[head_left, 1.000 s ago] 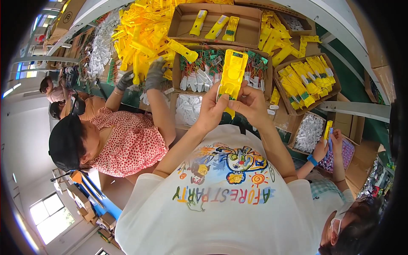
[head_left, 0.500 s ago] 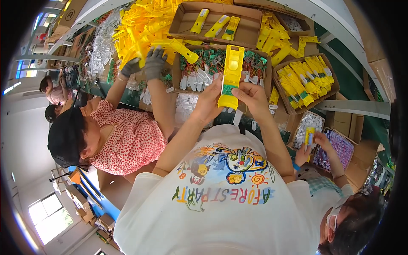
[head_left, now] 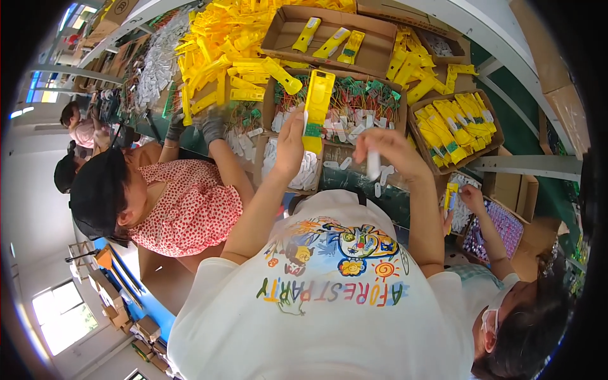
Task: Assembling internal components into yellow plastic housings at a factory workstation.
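Observation:
Upright in my left hand [head_left: 291, 147] is a yellow plastic housing [head_left: 320, 95], long and hollow, its open side showing. A small green circuit board [head_left: 313, 130] sits in its lower part. My right hand [head_left: 396, 152], somewhat blurred, is apart from the housing, to its right. Its bent fingers pinch a white oblong plastic piece [head_left: 373, 164], which hangs below them. Behind both hands stands a cardboard box [head_left: 269, 95] of green circuit boards with red wires and white parts. Small white oblong pieces [head_left: 378, 190] lie on the bench near my right hand.
Yellow housings [head_left: 215, 38] form a heap at the far left. Three yellow units lie in a cardboard tray [head_left: 380, 47]; another box [head_left: 424, 155] at right holds several more. Co-workers sit on both sides; gloved hands [head_left: 212, 126] work at left. A metal frame bar [head_left: 532, 162] crosses at right.
My right hand has left the housing, moved right and now holds a white piece. My left hand has shifted the housing left. The left co-worker's gloved hands have drawn back from the yellow heap.

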A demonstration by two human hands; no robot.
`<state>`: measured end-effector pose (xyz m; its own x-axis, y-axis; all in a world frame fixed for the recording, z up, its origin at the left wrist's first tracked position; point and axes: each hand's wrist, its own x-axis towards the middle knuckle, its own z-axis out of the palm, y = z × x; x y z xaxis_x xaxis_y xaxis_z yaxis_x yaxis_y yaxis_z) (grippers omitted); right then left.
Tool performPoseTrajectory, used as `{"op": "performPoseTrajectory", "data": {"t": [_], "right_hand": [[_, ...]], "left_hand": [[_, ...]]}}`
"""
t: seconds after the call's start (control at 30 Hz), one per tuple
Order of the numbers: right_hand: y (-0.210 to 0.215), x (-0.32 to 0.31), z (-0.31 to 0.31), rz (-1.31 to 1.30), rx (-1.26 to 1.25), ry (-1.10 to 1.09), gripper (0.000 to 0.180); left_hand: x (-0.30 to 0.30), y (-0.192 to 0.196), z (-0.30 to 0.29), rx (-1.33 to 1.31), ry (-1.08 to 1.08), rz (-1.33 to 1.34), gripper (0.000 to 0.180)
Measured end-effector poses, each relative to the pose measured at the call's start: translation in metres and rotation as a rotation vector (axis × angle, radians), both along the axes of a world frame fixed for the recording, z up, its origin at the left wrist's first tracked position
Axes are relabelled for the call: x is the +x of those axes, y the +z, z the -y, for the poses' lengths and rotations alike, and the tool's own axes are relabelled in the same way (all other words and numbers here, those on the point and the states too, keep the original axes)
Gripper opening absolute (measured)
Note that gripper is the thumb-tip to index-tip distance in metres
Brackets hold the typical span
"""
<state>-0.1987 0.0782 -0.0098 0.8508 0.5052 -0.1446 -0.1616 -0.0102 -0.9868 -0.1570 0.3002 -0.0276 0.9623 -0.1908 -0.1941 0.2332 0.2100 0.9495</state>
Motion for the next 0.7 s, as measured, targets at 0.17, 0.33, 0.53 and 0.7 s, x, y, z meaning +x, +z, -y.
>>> {"op": "performPoseTrajectory", "data": {"t": [0.17,0.33,0.53,0.7], "right_hand": [[0.007,0.007,0.015,-0.272,0.53,-0.239,0.046],[0.021,0.009,0.01,-0.217,0.71,-0.327,0.042],[-0.003,0.022,0.002,0.101,-0.102,-0.77,0.023],[-0.02,0.046,-0.008,0.562,-0.253,-1.0,0.016]], "left_hand": [[-0.007,0.003,-0.004,-0.053,-0.059,-0.192,0.03],[-0.008,-0.003,-0.007,-0.028,-0.132,-0.215,0.029],[-0.015,-0.01,0.007,0.016,-0.171,-0.065,0.026],[-0.026,-0.009,0.016,-0.02,-0.309,-0.124,0.026]]}}
